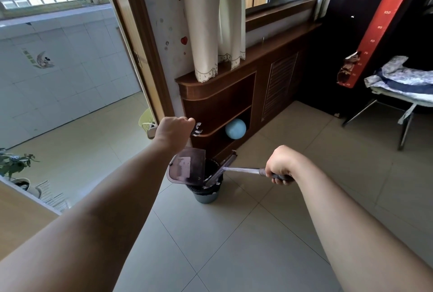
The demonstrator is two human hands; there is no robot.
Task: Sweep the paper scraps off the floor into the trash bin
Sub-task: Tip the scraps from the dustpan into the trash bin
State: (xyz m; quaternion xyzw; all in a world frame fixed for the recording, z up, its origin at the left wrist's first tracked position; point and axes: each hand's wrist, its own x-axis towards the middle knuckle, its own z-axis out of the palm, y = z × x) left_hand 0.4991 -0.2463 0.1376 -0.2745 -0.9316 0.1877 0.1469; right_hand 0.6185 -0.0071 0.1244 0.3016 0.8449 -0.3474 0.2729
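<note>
We found the tiled floor (210,245) free of any scrap we could make out in the part in view, though both forearms covered much of the near tiles. A wooden cabinet (234,85) stood along the wall under the window, with a blue ball (235,129) on its lower shelf.

The trash bin (206,196), grey-blue with a dark liner, stood on the floor just in front of the cabinet. The translucent dustpan (185,170) was tipped steeply over its mouth. The brush (243,170) reached in from the right, its head laid across the bin's rim beside the pan.

The left hand (174,127) was closed in a fist above the pan. We judged it to be gripping the dustpan's handle, but the wrist hid that handle. The right hand (280,166) was wrapped round the dark grip of the brush.

The paper scraps (210,178) showed as a few white bits at the bin's mouth, under the brush head. We could not tell how many lay deeper in the liner or clung to the pan.

In our judgement such scraps are very light and limp and may stick to the plastic or drift aside. They are best moved with the bristles, not picked up. The pan and brush look stiff and light and are best held by their handles.
</note>
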